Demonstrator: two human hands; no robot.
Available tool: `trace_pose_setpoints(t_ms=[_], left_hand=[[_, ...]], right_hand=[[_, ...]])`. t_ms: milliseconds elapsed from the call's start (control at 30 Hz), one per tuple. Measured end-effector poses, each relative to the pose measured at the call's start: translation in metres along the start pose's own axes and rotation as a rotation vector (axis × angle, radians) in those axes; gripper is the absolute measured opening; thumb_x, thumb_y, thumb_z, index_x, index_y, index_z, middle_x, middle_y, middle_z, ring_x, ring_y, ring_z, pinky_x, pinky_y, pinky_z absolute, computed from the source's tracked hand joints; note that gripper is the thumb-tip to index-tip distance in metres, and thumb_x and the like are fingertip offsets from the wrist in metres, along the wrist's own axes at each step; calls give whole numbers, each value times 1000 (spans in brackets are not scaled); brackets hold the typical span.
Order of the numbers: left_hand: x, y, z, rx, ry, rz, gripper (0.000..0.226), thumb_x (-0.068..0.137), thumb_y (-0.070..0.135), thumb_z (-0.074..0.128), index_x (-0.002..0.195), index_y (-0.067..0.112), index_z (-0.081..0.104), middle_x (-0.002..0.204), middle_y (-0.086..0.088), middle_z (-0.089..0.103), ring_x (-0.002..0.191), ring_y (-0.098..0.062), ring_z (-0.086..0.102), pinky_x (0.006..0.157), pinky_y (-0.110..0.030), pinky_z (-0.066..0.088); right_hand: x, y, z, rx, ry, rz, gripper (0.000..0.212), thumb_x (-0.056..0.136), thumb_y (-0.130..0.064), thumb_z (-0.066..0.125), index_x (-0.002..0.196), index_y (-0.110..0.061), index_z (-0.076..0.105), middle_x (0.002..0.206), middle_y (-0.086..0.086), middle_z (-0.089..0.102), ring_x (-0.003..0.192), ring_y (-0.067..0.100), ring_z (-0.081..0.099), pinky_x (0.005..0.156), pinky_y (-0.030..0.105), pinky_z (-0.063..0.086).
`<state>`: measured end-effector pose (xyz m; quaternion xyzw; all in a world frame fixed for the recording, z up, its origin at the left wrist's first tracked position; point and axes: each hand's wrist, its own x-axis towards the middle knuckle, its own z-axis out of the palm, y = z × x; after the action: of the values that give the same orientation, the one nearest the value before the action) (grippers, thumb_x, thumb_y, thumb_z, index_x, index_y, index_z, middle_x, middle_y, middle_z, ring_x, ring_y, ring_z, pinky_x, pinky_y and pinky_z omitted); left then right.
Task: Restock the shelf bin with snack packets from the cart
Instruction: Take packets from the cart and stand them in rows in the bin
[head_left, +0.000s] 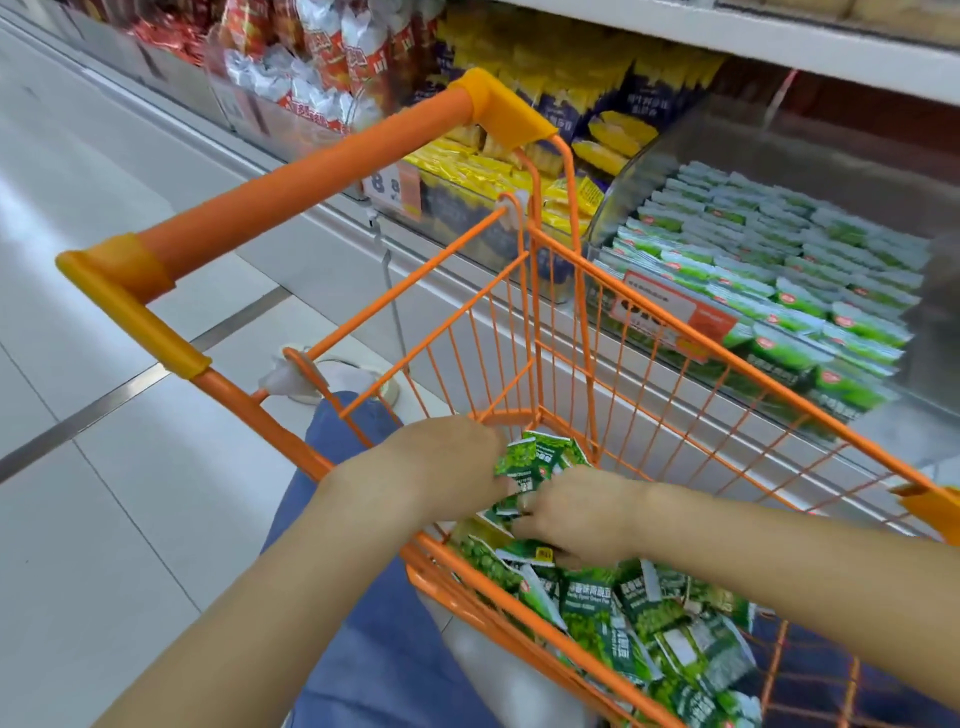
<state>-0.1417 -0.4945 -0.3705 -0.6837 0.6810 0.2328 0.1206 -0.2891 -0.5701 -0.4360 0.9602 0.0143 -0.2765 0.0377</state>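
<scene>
Green packets (597, 608) heap loose in the cart (649, 332); many remain. The bin (769, 270) holds rows already, seemingly mostly full. Both grips, left hand (447, 457) and right hand (576, 514), clutch 1 bunch (535, 462) over the cart.

A: Behind the cart (524, 291), what does the orange price tag (670, 317) on the shelf bin (779, 270) read?

B: Too blurred; the cart's wires also cross it.

A: And the fingers of the left hand (447, 457)?

B: Buried among the green snack packets (535, 462) inside the cart, as are the right hand's (576, 514). How many packets either one holds cannot be told.

A: The cart itself?

B: Its far corner runs off the right edge, its floor is hidden under packets. The bin's right end is cut off too.
</scene>
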Motion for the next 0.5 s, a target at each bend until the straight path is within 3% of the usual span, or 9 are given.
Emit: trace_pose_setpoints(t_ms=[133, 233, 300, 367, 433, 500], left_hand=[[-4, 2, -6, -30, 133, 22, 40, 100, 42, 41, 132, 18, 48, 120, -3, 63, 110, -23, 57, 87, -35, 47], [-8, 5, -12, -214, 368, 62, 34, 99, 43, 44, 126, 25, 54, 104, 7, 68, 97, -14, 62, 80, -29, 46], [-11, 14, -18, -424, 406, 95, 35, 97, 43, 49, 127, 27, 56, 107, 8, 67, 98, -10, 62, 83, -25, 47], [-11, 30, -22, -513, 374, 197, 47, 92, 47, 55, 135, 27, 50, 120, 6, 63, 108, -10, 59, 91, -28, 47], [-6, 48, -20, -407, 377, 226, 69, 89, 53, 57, 147, 25, 33, 138, 5, 51, 122, -12, 49, 98, -26, 41], [2, 58, -21, -346, 490, 170, 71, 92, 47, 55, 151, 24, 24, 140, 4, 49, 125, -16, 47, 91, -22, 37]], right_hand=[[-44, 17, -6, 702, 131, 300, 21, 92, -35, 54, 104, -18, 58, 85, 5, 64, 70, 17, 57, 60, 31, 42], [-68, 24, -20, 1202, 338, 426, 12, 94, -24, 58, 101, -15, 62, 67, -5, 62, 54, 4, 59, 56, 27, 50], [-78, 21, -30, 1534, 482, 467, 10, 93, -15, 58, 102, -12, 63, 62, -8, 61, 52, 5, 60, 56, 24, 55], [-86, 15, -41, 1855, 554, 442, 10, 91, -15, 60, 99, -10, 65, 70, -2, 67, 59, 10, 64, 71, 29, 59], [-95, 13, -46, 2070, 569, 313, 18, 87, -24, 65, 98, -11, 70, 86, 4, 71, 73, 16, 67, 80, 33, 57], [-102, 14, -49, 2151, 612, 235, 25, 82, -36, 63, 96, -20, 75, 99, 4, 73, 85, 18, 69, 81, 33, 57]])
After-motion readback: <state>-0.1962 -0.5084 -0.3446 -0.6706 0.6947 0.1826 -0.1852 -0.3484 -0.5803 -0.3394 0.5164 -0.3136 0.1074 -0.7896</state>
